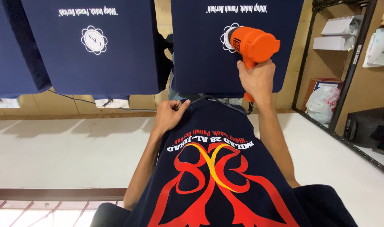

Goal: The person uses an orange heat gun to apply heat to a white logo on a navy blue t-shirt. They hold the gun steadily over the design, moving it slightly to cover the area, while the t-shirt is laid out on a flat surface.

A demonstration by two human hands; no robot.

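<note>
A navy shirt with a red-and-yellow printed design [217, 180] lies nearest the camera, spread below the person's forearms and running up to the left hand [170, 115]. That hand's grip rests lightly on the garment's upper edge, fingers half curled, pinching nothing that can be made out.

Up and to the right, the right hand [257, 77] has its grip wrapped fully around the handle of an orange heat gun [253, 44], its black cord [217, 101] trailing down past the wrist. The gun's nozzle sits directly over the small white round emblem [226, 38] on a navy shirt stretched on a platen [200, 50] just above the grip.

Left of the grip, a second platen shirt [95, 46] shows its white emblem uncovered. By appearance, printing on both is done; heating is under way on the right one.
</note>
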